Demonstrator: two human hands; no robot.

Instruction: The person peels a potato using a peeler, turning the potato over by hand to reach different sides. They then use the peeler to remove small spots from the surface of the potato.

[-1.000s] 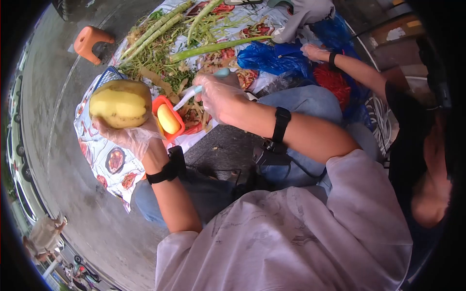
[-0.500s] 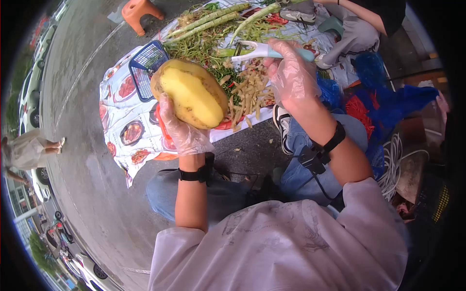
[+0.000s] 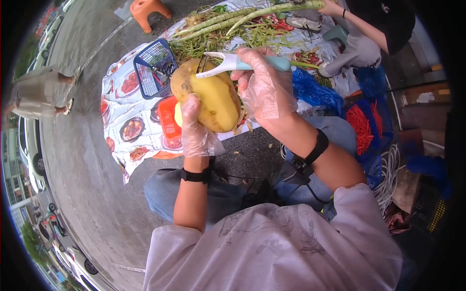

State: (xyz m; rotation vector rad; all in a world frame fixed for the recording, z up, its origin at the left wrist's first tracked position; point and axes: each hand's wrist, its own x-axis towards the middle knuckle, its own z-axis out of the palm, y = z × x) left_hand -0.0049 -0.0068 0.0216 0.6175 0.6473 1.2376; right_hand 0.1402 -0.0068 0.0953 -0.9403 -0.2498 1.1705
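A large potato [image 3: 216,104], partly peeled with bare yellow flesh and brown skin at its upper end, rests in my left hand [image 3: 196,128], the gloved fingers wrapped under and around it. My right hand [image 3: 267,85], also in a clear plastic glove, grips the pale blue handle of a white peeler [image 3: 224,64]. The peeler's blade lies over the potato's upper, skin-covered end. Just behind my left hand sits a red basket [image 3: 167,114] with a pale yellow piece showing at its edge.
A blue basket [image 3: 154,65] stands on the printed sheet [image 3: 121,109]. Green trimmings [image 3: 194,48] and long stalks [image 3: 213,22] lie farther off. A co-worker's hand [image 3: 332,7] holds a stalk. Shredded red strips [image 3: 359,127] fill a blue basket at right; an orange stool [image 3: 148,14] stands at the back.
My right hand has brought the peeler left and down onto the potato's upper end. The potato has shifted right and turned more upright; more of the red basket shows.
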